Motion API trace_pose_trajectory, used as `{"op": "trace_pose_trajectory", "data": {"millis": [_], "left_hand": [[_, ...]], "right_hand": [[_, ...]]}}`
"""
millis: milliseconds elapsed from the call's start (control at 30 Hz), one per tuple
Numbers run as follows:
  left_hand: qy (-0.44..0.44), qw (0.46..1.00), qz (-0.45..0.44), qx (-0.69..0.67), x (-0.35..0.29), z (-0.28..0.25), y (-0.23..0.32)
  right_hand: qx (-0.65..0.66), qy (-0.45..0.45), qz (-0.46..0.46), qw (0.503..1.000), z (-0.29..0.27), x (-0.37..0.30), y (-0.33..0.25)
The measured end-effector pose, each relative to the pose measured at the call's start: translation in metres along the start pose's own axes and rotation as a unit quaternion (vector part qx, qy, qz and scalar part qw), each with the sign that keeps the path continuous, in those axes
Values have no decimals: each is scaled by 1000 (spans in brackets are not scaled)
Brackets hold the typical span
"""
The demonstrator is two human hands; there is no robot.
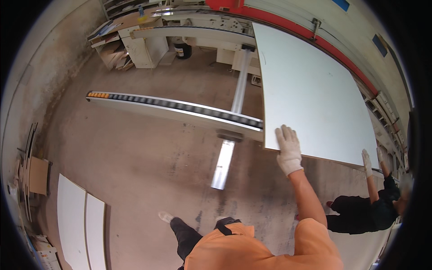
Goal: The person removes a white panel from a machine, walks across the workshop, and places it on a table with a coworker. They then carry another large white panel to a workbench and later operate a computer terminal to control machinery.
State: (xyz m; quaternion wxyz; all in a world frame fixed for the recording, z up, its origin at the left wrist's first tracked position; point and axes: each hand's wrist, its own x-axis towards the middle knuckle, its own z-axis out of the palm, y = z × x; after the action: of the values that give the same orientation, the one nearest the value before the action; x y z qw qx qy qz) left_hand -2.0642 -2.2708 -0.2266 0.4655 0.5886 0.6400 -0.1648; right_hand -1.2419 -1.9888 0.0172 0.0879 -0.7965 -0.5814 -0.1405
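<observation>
My right hand (pixel 289 150), in a pale work glove, lies on the near left corner of a large white board (pixel 315 90). Its fingers are stretched out over the board's upper face, and the heel of the hand is by the near edge. The thumb's exact place is hard to make out. The board rests at the far right, with its left edge over the end of a long roller rail (pixel 175 105). My left hand is not in view.
A co-worker (pixel 373 202) in dark clothes has gloved hands at the board's right end. A red machine beam (pixel 310 38) runs behind the board. A metal cross bar (pixel 242 81) joins the rails. Cut white panels (pixel 72 220) lie at lower left; a black bucket (pixel 182 49) stands behind.
</observation>
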Motion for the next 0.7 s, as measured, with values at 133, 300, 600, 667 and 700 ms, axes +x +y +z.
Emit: {"op": "trace_pose_trajectory", "data": {"millis": [133,300,600,667,700], "left_hand": [[-13,994,38,101,96,-144,-84],[25,975,-127,-180,219,-407,-161],[272,935,65,-219,449,-918,-14],[256,952,92,-138,487,-977,28],[253,954,124,-104,509,-1008,47]], "right_hand": [[-29,13,11,999,18,50,-92],[-53,-48,109,991,25,121,-213],[-73,-263,170,947,-3,287,-403],[-26,-327,264,907,5,357,-433],[-2,-309,295,904,18,398,-446]]}}
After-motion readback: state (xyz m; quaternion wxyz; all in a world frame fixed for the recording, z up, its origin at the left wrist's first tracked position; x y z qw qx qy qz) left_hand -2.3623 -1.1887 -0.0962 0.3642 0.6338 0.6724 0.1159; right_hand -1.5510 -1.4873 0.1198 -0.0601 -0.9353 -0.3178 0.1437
